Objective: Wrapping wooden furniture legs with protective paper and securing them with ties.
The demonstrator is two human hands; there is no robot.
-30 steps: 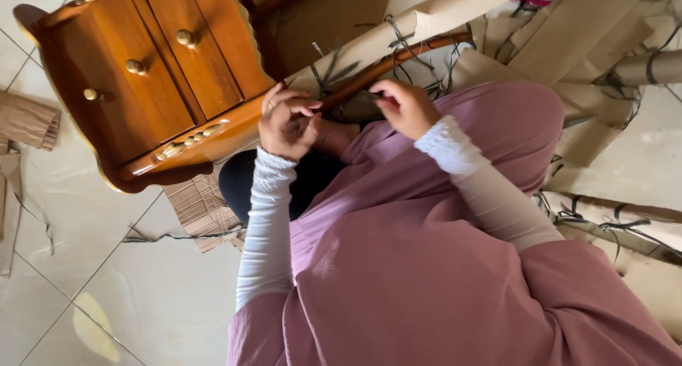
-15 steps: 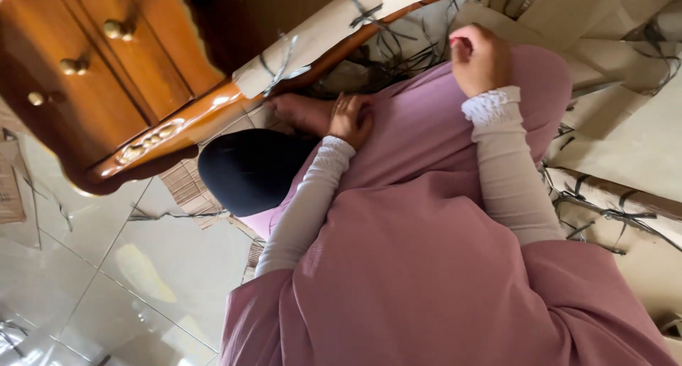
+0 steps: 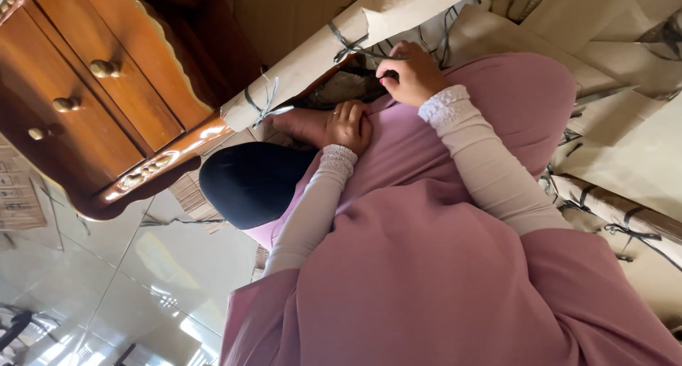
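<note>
In the head view, the right hand [image 3: 415, 73] pinches a thin dark plastic strap [image 3: 369, 52] tied round a long cardboard-wrapped furniture leg [image 3: 312, 53]. The left hand [image 3: 348, 127] lies curled shut on the pink robe [image 3: 426, 252], just below that leg. The glossy brown wooden cabinet [image 3: 92, 96] stands left of the leg; loose brown cardboard sheets [image 3: 625, 124] crowd its right.

Glossy pale tiled floor [image 3: 142, 281] catches window glare; a polished wooden cabinet [image 3: 92, 103] with brass knobs stands left
</note>
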